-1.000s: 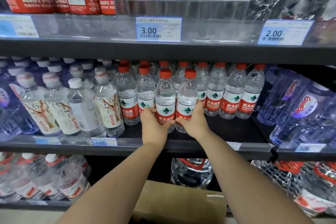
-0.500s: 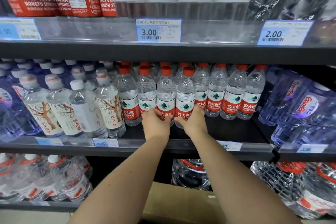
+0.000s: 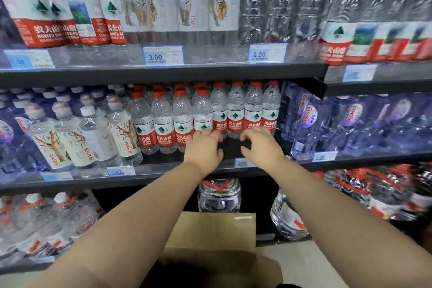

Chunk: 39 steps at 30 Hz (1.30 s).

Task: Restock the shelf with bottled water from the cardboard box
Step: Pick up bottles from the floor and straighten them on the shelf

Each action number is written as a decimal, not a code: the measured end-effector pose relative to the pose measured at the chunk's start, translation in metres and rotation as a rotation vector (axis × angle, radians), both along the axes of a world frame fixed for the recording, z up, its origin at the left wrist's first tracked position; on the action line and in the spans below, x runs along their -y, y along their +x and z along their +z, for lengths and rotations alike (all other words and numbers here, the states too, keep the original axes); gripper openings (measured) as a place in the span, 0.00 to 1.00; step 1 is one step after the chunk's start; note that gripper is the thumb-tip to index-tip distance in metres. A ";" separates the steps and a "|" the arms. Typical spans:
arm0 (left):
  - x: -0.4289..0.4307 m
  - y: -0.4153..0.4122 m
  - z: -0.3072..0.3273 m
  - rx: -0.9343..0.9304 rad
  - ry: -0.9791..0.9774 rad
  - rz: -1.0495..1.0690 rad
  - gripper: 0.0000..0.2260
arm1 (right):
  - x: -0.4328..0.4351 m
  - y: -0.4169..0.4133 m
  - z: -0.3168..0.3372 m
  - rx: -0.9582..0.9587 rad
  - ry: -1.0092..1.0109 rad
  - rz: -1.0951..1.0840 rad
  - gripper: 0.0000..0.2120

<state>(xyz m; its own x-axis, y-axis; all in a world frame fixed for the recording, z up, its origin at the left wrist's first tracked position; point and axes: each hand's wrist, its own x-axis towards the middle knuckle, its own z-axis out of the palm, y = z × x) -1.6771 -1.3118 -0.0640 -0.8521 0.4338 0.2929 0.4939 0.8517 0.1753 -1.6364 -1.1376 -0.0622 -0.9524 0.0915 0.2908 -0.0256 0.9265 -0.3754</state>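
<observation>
Both hands are up at the middle shelf (image 3: 163,174). The left hand (image 3: 203,147) and right hand (image 3: 261,145) are loosely curled and gripping nothing, right in front of the red-capped water bottles (image 3: 161,121). The cardboard box (image 3: 210,234) sits below, between the forearms.

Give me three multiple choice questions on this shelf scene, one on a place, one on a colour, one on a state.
1. The cardboard box sits: A on the top shelf; B low, beneath the arms; C on the middle shelf.
2. Caps of the bottles before the left hand and right hand: A red; B green; C black.
3. Both hands: A lift a bottle each; B rest inside the box; C hold nothing.
B, it lies under the arms; A, red caps show; C, loosely curled fingers are empty.
</observation>
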 end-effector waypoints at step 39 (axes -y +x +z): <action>-0.268 0.410 -0.375 0.548 -0.773 -0.783 0.16 | -0.119 0.516 -0.441 0.684 -0.890 -1.278 0.27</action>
<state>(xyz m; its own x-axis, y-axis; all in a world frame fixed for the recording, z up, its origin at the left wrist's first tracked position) -1.2673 -1.0435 -0.4388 -0.2137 0.7840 -0.5828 0.9381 0.3311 0.1014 -1.1206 -1.0183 -0.5036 -0.0678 0.7382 -0.6712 0.8886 -0.2612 -0.3770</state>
